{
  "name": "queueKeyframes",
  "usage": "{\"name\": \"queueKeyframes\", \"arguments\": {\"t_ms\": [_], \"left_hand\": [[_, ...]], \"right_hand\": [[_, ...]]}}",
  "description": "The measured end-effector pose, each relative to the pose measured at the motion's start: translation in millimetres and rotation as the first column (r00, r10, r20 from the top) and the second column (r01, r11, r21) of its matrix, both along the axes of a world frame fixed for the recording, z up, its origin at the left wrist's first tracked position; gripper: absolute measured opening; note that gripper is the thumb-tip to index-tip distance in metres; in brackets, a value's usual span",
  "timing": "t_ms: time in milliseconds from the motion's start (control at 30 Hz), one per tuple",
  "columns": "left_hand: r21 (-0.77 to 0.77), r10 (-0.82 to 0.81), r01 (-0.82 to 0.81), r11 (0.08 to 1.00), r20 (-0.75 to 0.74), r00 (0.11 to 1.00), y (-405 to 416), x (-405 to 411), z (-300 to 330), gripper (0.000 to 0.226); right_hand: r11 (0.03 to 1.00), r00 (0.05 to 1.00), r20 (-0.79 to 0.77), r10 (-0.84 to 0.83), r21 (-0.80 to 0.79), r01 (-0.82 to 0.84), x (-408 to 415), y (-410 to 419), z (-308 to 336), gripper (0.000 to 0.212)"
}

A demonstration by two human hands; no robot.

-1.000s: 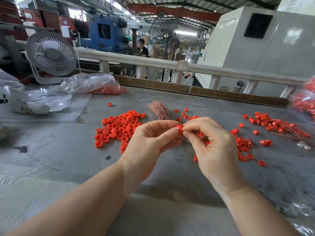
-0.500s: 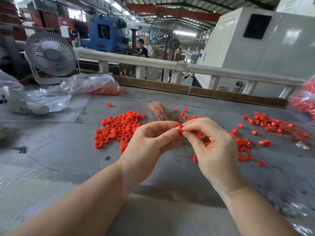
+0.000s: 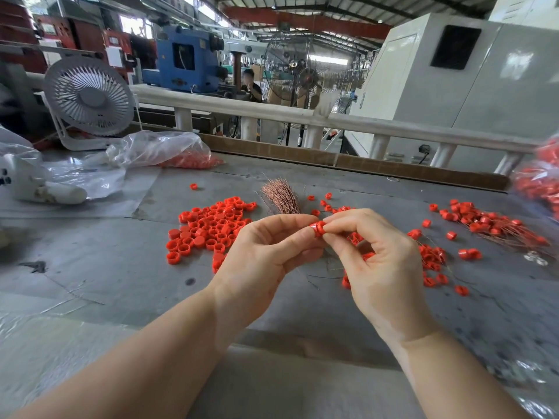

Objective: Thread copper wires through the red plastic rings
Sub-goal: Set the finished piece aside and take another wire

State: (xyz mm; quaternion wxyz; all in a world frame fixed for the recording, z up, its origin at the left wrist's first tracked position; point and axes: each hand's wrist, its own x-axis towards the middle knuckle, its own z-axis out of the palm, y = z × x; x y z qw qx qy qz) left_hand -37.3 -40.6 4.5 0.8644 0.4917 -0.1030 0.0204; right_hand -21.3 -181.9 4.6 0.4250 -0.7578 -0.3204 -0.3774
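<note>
My left hand [image 3: 266, 252] and my right hand [image 3: 381, 267] meet above the grey table [image 3: 90, 267], both pinching one red plastic ring [image 3: 317, 228] between thumb and fingertips. Thin wire ends hang below the ring, too fine to follow. A bundle of copper wires [image 3: 281, 196] lies just beyond my hands. A pile of loose red rings [image 3: 208, 228] sits to the left of my left hand. Rings with wires through them [image 3: 496, 226] lie in a heap at the right, and more rings [image 3: 432, 261] lie scattered beside my right hand.
A white desk fan [image 3: 89, 99] stands at the table's back left. Next to it lies a clear plastic bag with red rings [image 3: 163, 151]. A white device [image 3: 27, 182] rests at the far left. Another bag of rings [image 3: 541, 182] sits at the right edge.
Both hands stay together on the ring, with only small finger shifts. Nothing on the table has moved.
</note>
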Motion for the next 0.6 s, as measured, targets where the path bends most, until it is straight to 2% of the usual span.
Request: {"name": "queueKeyframes", "arguments": {"t_ms": [600], "left_hand": [[0.062,0.069,-0.072,0.995,0.049,0.996,-0.7,0.6,-2.4,0.016]], "right_hand": [[0.999,1.000,0.011,0.003,-0.044,-0.002,1.0,-1.0,-0.4,0.006]]}}
